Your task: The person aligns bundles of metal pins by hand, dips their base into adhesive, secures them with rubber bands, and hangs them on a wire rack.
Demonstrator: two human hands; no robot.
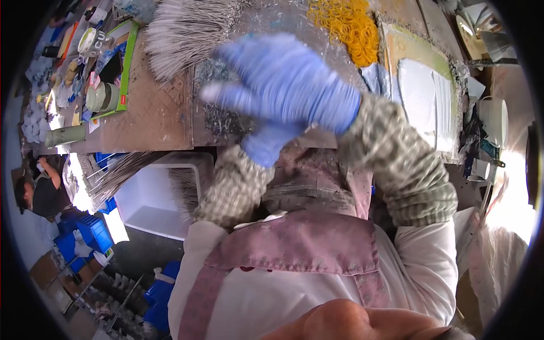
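My right hand (294, 82), in a blue glove with thin white stripes, reaches across my body over the worktable (141, 122). Its fingers stretch to the left, smeared by motion, and nothing shows in them. Under it is my left hand (268, 144) in a matching glove, mostly covered, its fingers hidden. The two hands overlap and seem to touch. Beyond the fingertips lies a spread bundle of thin grey wire-like rods (178, 37). A heap of yellow rubber bands (351, 28) sits farther back on the right.
At right is a board with a slab of white paste (419, 96). A green-rimmed tray (127, 73) with a tin (103, 97) stands at left. Below the table edge are a white tub (153, 195) and more rods (122, 175). Another person (42, 190) is far left, near blue crates (93, 233).
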